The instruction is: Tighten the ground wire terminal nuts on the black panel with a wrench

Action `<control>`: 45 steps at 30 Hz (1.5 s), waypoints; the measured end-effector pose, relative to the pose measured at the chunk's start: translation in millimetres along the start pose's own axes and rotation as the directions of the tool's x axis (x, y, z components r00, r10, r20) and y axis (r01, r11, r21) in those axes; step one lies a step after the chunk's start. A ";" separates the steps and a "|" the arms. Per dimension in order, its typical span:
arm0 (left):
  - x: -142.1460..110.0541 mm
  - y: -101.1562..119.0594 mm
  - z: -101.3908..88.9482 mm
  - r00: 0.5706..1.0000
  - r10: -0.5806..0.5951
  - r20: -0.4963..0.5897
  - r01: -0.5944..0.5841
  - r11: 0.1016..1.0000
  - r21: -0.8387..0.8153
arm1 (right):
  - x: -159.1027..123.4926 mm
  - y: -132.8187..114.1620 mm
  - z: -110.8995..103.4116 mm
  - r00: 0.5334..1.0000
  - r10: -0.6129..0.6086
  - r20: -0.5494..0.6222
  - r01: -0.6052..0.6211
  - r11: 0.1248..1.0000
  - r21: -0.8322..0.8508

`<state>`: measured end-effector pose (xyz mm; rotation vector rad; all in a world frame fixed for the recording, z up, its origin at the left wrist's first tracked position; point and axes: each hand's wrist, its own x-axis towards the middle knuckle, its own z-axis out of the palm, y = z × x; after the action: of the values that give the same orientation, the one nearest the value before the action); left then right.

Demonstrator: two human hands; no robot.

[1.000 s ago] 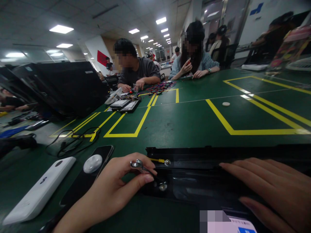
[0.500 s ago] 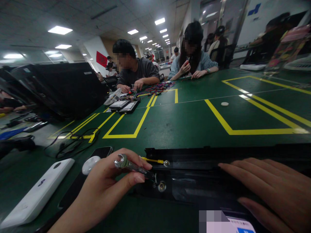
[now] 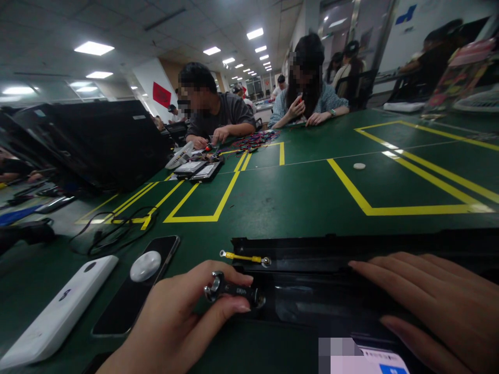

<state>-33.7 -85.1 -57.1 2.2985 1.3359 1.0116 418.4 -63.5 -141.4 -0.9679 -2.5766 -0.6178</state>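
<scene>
Left hand [image 3: 171,311]: fingers [image 3: 234,275] and thumb pinch a small combination spanner [image 3: 230,291], its ring end on a bolt [image 3: 260,300] in a black panel [image 3: 331,249]. Shank marking unreadable. Right hand [image 3: 424,301]: fingers [image 3: 390,275] lie flat, slightly spread, on the panel.
</scene>
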 end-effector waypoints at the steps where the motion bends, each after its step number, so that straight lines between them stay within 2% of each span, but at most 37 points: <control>1: -0.4 -0.2 0.4 1.000 0.001 0.002 -0.001 1.000 0.004 | 0.6 0.1 -0.4 1.000 0.003 0.004 -0.003 1.000 0.000; 6: 0.7 0.2 1.0 1.000 0.004 0.022 -0.004 1.000 -0.001 | 5.1 0.2 -1.5 1.000 -0.003 0.009 0.004 1.000 -0.015; 11: 1.3 -0.2 1.2 0.996 -0.045 0.073 0.043 0.999 0.033 | 5.5 -1.1 -2.3 1.000 0.003 0.004 -0.003 1.000 -0.009; 18: 1.7 0.5 0.4 0.994 -0.030 0.101 0.030 1.000 -0.003 | 1.2 0.1 2.7 1.000 0.005 -0.007 -0.005 1.000 -0.015; 24: 10.8 8.5 -1.9 0.997 0.024 0.075 -0.025 1.000 0.006 | 3.0 2.6 4.6 0.999 0.033 -0.001 -0.033 0.999 0.019; 32: 14.8 13.2 -4.3 0.995 0.051 0.089 -0.052 0.999 0.010 | -2.3 0.9 4.6 1.000 0.006 -0.019 -0.005 1.000 0.016; 39: 21.8 20.1 -1.3 0.995 -0.012 0.100 0.015 1.000 -0.026 | -1.8 1.6 4.6 1.000 0.012 -0.010 -0.011 1.000 0.028; 41: 22.3 20.7 -0.2 0.997 -0.042 0.068 0.047 0.997 -0.067 | -0.9 2.3 4.8 1.000 0.003 -0.017 -0.002 1.000 0.022; 43: 21.1 20.4 -0.6 0.992 -0.125 -0.012 0.122 0.981 -0.152 | -0.9 2.6 5.4 0.999 0.013 -0.036 -0.012 1.000 0.029; 45: 19.1 20.5 -3.1 0.951 -0.292 -0.099 0.253 0.923 -0.290 | -1.2 2.5 6.3 0.999 0.031 -0.039 -0.030 0.999 0.034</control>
<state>-16.7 -80.1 -35.2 1.8086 1.4204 1.1946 420.1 -59.3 -146.6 -0.9723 -2.5252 -0.5783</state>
